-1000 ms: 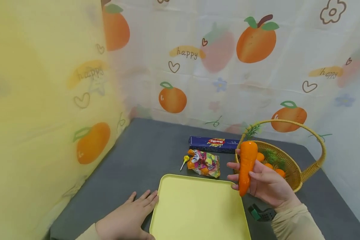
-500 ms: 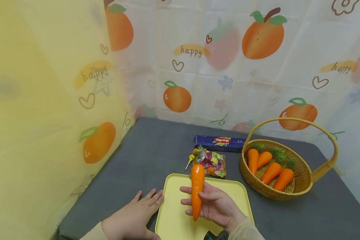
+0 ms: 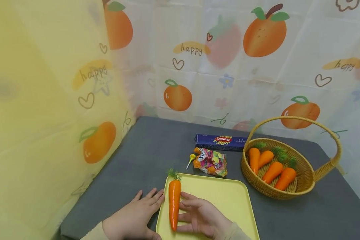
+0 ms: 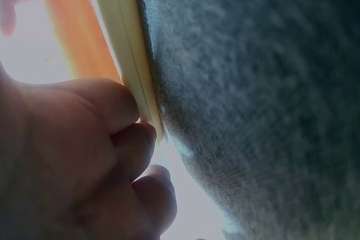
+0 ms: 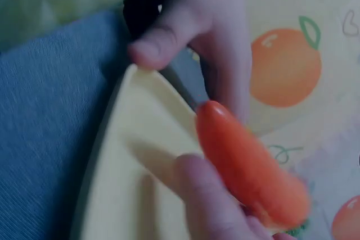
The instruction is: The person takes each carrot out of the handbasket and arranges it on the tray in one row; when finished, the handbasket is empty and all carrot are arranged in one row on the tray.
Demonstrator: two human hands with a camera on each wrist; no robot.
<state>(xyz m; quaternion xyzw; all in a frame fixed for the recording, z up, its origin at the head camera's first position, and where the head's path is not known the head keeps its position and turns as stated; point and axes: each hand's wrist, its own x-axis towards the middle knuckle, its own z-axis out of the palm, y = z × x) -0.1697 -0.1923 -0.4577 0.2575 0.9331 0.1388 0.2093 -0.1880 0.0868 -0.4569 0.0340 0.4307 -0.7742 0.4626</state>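
- Carrot [image 3: 174, 203] lies lengthwise along the left side of the yellow tray [image 3: 225, 193], narrow tip toward the person, leafy top [image 3: 173, 174] showing past the far left corner
- Right hand [image 3: 202, 215] is just beside it on the inner side, fingers apart and not closed round it in the head view; whether a fingertip touches the carrot I cannot tell
- Left hand [image 3: 135, 213] lies with spread fingers over the table [image 3: 156, 150], tips at the tray's left rim, nothing clamped in it
- Main risk, as I judge it: something this round and smooth could roll toward the middle if the right hand pulled off quickly or a finger dragged on it
- A push the other way could ride it up the left rim and onto the left fingertips, since it lies so near that edge
- Leafy top over the corner might prop up the fat end and leave the carrot sitting unevenly
- If the left hand shoved or lifted, the tray might slide or tip and set the carrot moving
- Candy bag [image 3: 212, 162] sits close beyond the far rim, so a tray nudged forward would probably bump it
- Basket [image 3: 268, 191], with other carrots [image 3: 272, 172] inside, stands near on the right; a wide swing of the right arm could catch it
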